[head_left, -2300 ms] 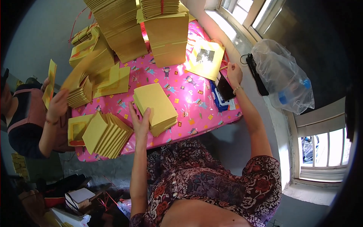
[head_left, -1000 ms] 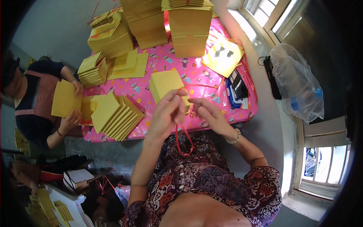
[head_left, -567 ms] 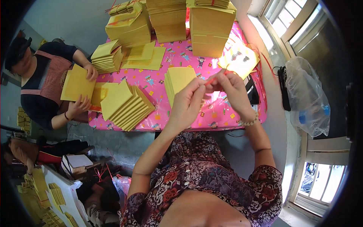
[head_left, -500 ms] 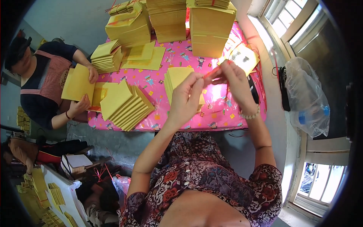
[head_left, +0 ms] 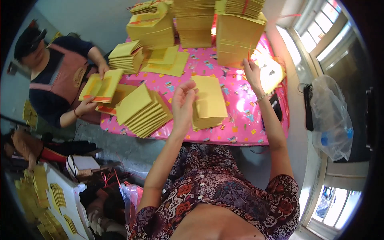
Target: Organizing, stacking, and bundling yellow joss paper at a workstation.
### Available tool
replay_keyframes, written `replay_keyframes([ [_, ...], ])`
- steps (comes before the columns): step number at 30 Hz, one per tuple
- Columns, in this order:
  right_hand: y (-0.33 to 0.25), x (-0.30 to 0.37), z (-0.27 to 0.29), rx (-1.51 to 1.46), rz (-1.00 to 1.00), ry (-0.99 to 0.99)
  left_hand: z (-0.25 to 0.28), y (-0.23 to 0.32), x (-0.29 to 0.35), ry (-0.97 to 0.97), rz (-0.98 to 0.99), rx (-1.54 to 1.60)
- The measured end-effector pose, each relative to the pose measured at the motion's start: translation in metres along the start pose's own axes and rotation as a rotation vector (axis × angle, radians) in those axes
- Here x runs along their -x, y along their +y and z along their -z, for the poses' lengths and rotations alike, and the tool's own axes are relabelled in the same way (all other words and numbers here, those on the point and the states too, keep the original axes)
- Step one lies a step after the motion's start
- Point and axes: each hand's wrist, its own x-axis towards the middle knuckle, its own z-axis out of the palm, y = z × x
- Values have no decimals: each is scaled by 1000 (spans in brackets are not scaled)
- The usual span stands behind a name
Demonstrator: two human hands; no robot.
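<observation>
My left hand (head_left: 183, 103) is raised with fingers loosely curled and nothing visible in it, at the left edge of a stack of folded yellow paper (head_left: 209, 98). Farther right, my right hand (head_left: 253, 75) is closed in a pinch near the tall stack. A thin red string (head_left: 249, 54) rises from its fingertips. The stack in front of me sits on a pink patterned tablecloth (head_left: 236, 134). Left of it, a fanned pile of folded yellow paper (head_left: 145, 112) leans over.
Tall yellow paper stacks (head_left: 240, 40) line the table's back. A co-worker (head_left: 66, 76) at the left holds a yellow paper bundle (head_left: 102, 86). A black object (head_left: 276, 107) lies near the right edge. A clear plastic bag (head_left: 331, 116) hangs by the window.
My hands have parted: the right has moved away toward the back stack, the left slightly left. The red strip is no longer between them. The co-worker's bundle has tilted.
</observation>
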Motion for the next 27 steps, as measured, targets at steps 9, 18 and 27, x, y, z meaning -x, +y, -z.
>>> replay_keyframes([
  [9, 44, 36, -2, 740, 109, -527, 39, 12, 24, 155, 20, 61],
  [18, -34, 63, 33, -116, -279, -1091, 56, 9, 33, 231, -7, 42],
  [27, 2, 63, 17, -1433, -869, -704, 42, -5, 39, 145, 53, 45],
])
